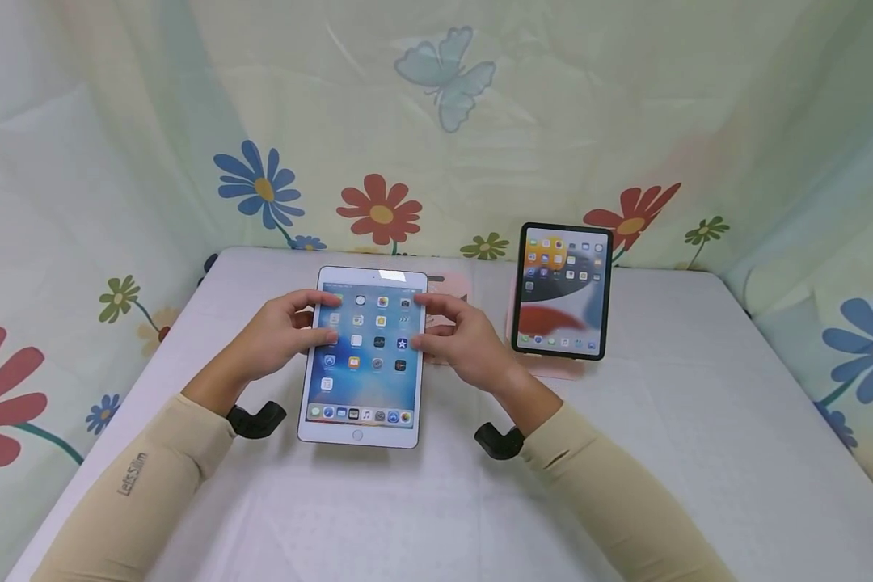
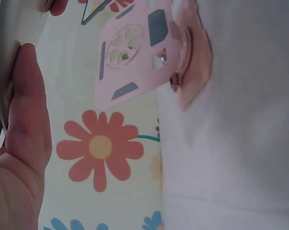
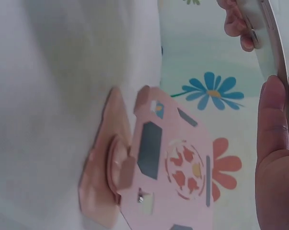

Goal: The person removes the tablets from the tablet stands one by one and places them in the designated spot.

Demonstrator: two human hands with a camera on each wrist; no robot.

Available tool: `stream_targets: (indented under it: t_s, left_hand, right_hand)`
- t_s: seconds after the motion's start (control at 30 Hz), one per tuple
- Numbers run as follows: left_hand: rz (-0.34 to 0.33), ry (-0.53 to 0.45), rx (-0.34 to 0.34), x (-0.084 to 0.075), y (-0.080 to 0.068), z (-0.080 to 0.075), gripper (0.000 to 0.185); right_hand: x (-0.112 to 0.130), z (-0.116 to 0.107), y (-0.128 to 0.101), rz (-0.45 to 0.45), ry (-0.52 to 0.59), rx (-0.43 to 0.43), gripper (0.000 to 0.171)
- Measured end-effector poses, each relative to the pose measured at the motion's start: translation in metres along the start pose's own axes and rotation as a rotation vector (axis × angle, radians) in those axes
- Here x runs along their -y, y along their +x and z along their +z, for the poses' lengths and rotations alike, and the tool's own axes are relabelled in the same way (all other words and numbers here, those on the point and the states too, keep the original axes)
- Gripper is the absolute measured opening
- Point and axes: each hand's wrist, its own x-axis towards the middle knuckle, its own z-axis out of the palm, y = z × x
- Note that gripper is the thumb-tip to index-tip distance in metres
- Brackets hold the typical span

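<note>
Upright in front of me is a white tablet [image 1: 367, 380] with a lit-looking screen of app icons. My left hand [image 1: 280, 335] pinches its left edge, thumb and fingers on either side. On the opposite edge my right hand [image 1: 469, 343] grips it the same way. Both wrist views show the tablet edge-on, between the left thumb and fingers and in the grasp of the right hand [image 3: 273, 167]. Behind the tablet, apart from it, stands a pink tablet stand [image 3: 197, 203] with grey pads and a round cut-out; the tablet partly hides it in the head view.
To the right, a second tablet [image 1: 563, 299] with a black frame leans on another pink stand [image 1: 553, 369]. A white cloth [image 1: 378, 517] covers the table. A flowered curtain [image 1: 546, 121] hangs behind and on both sides.
</note>
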Motion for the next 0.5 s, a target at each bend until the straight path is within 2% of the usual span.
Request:
stream_targets:
  t_s: [0.5]
  left_hand:
    - [-0.035,0.034,0.059,0.025,-0.026,-0.002,0.048]
  right_hand:
    - [-0.024,0.027,-0.013,0.049,0.064,0.030,0.055]
